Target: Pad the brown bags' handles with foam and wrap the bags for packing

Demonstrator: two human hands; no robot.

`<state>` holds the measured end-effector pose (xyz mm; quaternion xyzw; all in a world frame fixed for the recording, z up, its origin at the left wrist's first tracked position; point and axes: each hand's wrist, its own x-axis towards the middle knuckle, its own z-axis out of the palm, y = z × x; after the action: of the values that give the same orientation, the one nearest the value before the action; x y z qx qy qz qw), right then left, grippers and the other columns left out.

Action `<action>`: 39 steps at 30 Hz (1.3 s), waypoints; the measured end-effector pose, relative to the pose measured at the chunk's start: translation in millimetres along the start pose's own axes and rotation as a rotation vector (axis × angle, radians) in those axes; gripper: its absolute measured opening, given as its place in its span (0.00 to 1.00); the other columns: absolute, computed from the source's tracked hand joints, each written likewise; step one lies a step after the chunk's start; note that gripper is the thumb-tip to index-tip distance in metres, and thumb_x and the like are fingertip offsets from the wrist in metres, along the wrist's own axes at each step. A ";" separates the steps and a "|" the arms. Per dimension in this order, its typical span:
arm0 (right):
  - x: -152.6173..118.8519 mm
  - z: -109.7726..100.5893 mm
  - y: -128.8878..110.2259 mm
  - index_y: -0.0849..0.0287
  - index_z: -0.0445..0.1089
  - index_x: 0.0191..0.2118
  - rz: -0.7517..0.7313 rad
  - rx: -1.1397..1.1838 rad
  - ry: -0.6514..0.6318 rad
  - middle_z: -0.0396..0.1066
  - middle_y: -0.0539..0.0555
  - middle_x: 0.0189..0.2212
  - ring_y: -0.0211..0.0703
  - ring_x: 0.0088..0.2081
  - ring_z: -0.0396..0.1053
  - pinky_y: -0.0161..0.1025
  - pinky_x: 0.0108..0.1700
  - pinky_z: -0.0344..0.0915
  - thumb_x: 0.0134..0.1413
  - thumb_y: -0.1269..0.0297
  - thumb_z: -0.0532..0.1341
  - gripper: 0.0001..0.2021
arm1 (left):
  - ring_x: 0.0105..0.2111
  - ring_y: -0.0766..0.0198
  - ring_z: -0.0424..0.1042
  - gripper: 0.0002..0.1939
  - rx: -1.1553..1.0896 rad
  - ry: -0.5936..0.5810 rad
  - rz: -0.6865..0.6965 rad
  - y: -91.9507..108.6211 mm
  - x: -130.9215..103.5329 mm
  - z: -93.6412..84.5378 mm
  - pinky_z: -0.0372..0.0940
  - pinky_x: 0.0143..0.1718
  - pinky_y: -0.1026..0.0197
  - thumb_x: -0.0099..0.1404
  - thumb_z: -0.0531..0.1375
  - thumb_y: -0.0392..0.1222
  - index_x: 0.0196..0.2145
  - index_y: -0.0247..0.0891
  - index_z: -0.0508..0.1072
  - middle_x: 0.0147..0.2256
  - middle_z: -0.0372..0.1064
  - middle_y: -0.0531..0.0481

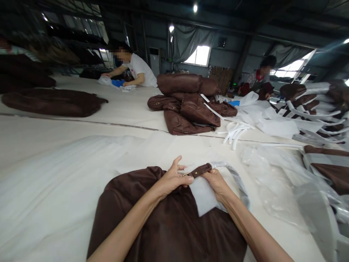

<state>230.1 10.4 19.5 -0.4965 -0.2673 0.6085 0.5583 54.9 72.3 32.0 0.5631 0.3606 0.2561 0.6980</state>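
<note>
A large dark brown leather bag [169, 229] lies on the pale table in front of me. Its handle strap [201, 170] has a metal ring and a small stud, and the rest of the handle is wrapped in clear and white plastic [240, 178]. My left hand [174, 176] pinches the strap's ring end between thumb and fingers, the index finger raised. My right hand [215, 182] grips the strap's other end, where the wrapping begins. A white foam sheet [204, 196] hangs between my hands, over the bag.
Brown bags [191, 109] are piled across the table [131, 109]; another [54, 102] lies at left. White strips [237, 131], sheets and crumpled clear plastic [275, 185] lie at right. A person in a white shirt [139, 69] handles plastic beyond; another person [257, 78] is at back right.
</note>
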 end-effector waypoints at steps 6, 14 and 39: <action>-13.1 -9.0 -3.1 0.61 0.77 0.34 -0.057 -0.101 -0.126 0.78 0.53 0.31 0.45 0.33 0.72 0.38 0.37 0.65 0.41 0.53 0.73 0.17 | 0.23 0.70 0.63 0.25 -0.035 -0.108 -0.012 7.5 -1.5 1.9 0.57 0.27 0.65 0.44 0.73 0.52 0.31 0.34 0.69 0.24 0.65 0.54; -31.8 -14.6 7.1 0.61 0.77 0.37 0.140 0.020 -0.220 0.77 0.53 0.29 0.40 0.29 0.72 0.36 0.35 0.66 0.41 0.58 0.74 0.17 | 0.25 0.69 0.62 0.21 -0.022 -0.111 0.046 12.5 -5.9 3.1 0.54 0.27 0.67 0.47 0.73 0.49 0.30 0.35 0.68 0.25 0.66 0.56; -66.5 -33.4 31.0 0.48 0.66 0.59 -0.297 -0.431 0.017 0.69 0.56 0.51 0.49 0.46 0.70 0.43 0.43 0.72 0.56 0.60 0.62 0.24 | 0.27 0.65 0.65 0.13 -0.101 -0.174 -0.003 10.5 -5.4 -7.0 0.56 0.29 0.66 0.47 0.69 0.42 0.29 0.32 0.77 0.26 0.72 0.50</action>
<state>239.7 -67.4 0.4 -0.5644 -0.4560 0.4448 0.5251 46.6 74.8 42.6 0.5466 0.2862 0.2231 0.7546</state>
